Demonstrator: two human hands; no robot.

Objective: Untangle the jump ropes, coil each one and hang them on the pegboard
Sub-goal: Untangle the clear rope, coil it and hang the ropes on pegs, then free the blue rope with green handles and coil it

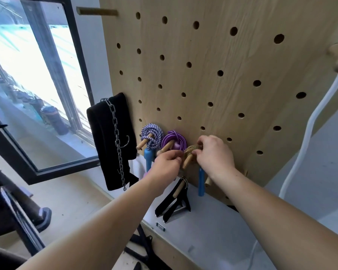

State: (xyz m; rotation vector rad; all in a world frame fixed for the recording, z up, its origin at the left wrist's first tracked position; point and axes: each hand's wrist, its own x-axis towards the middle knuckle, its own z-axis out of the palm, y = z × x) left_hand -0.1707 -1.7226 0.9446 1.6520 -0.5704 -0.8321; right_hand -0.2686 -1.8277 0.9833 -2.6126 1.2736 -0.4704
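A wooden pegboard point(213, 78) fills the wall ahead. On its lower pegs hang a coiled purple-and-white braided rope point(152, 134) with a blue handle below, and beside it a coiled solid purple rope point(174, 139). Right of those, a gold glittery coiled rope point(190, 150) sits over a wooden peg point(187, 161), with a blue handle point(201, 182) dangling under it. My left hand point(167, 164) pinches the gold coil from the left. My right hand point(213, 152) grips the same coil from the right and above.
A black strap with a metal chain and hook point(115, 141) hangs at the pegboard's left edge. Black strap handles point(176, 203) hang below my hands. A white cord point(310, 121) runs down the right. A window point(31, 75) is at left, dark equipment at bottom left.
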